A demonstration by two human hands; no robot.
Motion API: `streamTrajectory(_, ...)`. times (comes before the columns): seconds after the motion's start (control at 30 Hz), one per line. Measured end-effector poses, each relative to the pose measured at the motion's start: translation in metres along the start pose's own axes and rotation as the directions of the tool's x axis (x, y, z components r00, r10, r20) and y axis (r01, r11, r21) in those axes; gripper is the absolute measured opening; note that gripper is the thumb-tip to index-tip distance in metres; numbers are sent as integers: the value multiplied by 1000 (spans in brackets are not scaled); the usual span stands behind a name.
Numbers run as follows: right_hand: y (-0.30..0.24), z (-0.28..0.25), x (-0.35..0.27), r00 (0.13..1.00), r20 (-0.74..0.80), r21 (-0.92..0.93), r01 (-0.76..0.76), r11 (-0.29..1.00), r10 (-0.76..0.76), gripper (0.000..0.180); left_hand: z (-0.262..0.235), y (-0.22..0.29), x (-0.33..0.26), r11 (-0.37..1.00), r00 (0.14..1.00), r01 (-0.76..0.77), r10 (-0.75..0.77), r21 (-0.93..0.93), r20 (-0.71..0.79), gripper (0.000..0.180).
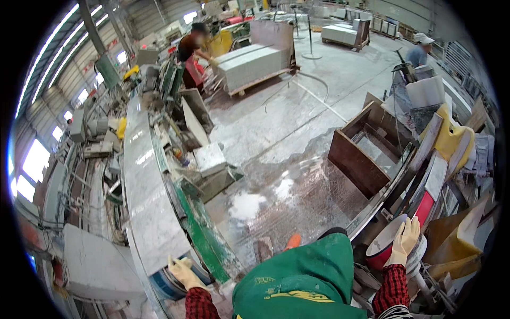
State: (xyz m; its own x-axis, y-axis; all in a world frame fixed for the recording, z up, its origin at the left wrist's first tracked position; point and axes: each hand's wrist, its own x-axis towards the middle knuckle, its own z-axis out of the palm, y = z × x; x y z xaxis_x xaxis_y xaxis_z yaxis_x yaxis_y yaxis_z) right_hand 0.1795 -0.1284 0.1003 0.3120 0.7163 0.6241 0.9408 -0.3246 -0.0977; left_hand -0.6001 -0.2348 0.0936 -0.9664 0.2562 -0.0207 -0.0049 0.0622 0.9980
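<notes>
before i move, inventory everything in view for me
long stone slab: 1, whitish-grey, left
rail: 1, green, right of slab
pale block: 1, white, left of middle
nearer slab stack: 1, whitish, upper middle
farther slab stack: 1, whitish, upper right
open box: 1, brown, right
draped sheet: 1, yellow, far right
round tub: 1, red-sided, lower right
first co-worker: 1, dark top, by nearer stack
second co-worker: 1, blue top, upper right
other clutter: uncountable, mixed, both sides
apron: 1, green, lower middle
left hand: 1, cream glove, at slab's near end
right hand: 1, cream glove, by tub
</notes>
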Motion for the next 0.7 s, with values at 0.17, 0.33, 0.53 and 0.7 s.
streamTrajectory(0.17,-16,-14,3,1000,-22,56,13,998,-12,31,73,42,-22,781,727,-547,266,301,633,48)
streamTrajectory(0.33,-22,-23,-3,999,-35,43,17,999,-15,33,114,39,-25,312,520,-850,378,424,766,58)
streamTrajectory(0.53,-44,-44,6,999,-35,37,23,999,-22,30,111,8,-18,168,443,-896,386,410,809,49)
streamTrajectory(0.7,-62,-69,19,995,-83,60,-45,997,50,14,121,1,-8,423,513,-828,306,368,802,34)
